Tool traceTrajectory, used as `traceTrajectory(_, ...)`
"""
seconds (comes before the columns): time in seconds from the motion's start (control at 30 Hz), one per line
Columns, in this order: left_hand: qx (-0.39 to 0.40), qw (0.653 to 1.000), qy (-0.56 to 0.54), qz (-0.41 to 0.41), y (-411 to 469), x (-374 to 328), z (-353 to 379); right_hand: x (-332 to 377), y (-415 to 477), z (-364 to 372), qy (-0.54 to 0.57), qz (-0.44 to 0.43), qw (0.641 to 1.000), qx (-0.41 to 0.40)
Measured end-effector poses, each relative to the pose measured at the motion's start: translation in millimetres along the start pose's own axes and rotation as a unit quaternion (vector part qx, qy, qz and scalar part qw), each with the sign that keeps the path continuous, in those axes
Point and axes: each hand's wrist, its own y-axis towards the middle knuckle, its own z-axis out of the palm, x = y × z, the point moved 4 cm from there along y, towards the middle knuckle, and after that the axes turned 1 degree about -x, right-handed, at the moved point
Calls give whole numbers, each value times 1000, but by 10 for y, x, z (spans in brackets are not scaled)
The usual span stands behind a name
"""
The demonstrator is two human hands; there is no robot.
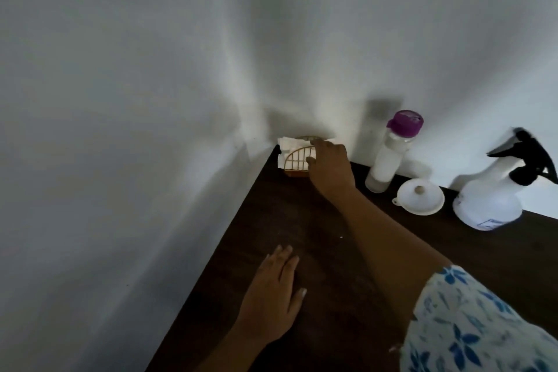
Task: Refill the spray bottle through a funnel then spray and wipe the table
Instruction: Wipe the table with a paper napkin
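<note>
On the dark wooden table [317, 251] a white spray bottle [492, 196] with a black trigger head stands at the right. A white funnel [420, 197] lies beside it. A clear bottle with a purple cap [392, 151] stands against the wall. In the far corner a wooden napkin holder [297, 161] holds white paper napkins [287, 143]. My right hand [329, 164] reaches over to the holder, fingers on the napkins; a firm grip is not visible. My left hand [273, 293] lies flat on the table, fingers together and empty.
White walls meet in a corner behind the table. The table's left edge runs diagonally from the corner toward the bottom of the frame. A blue-and-white floral sleeve [477, 326] fills the lower right.
</note>
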Motion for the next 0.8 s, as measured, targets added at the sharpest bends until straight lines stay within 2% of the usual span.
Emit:
traceTrajectory(0.4,1,1000,-19,25,155,183,38,25,405,179,-88,15,996,-14)
traceTrajectory(0.63,11,999,-51,9,131,260,154,-18,463,160,-48,40,997,-48)
traceTrajectory(0.8,25,998,-56,12,118,258,154,-7,403,39,0,78,988,-131)
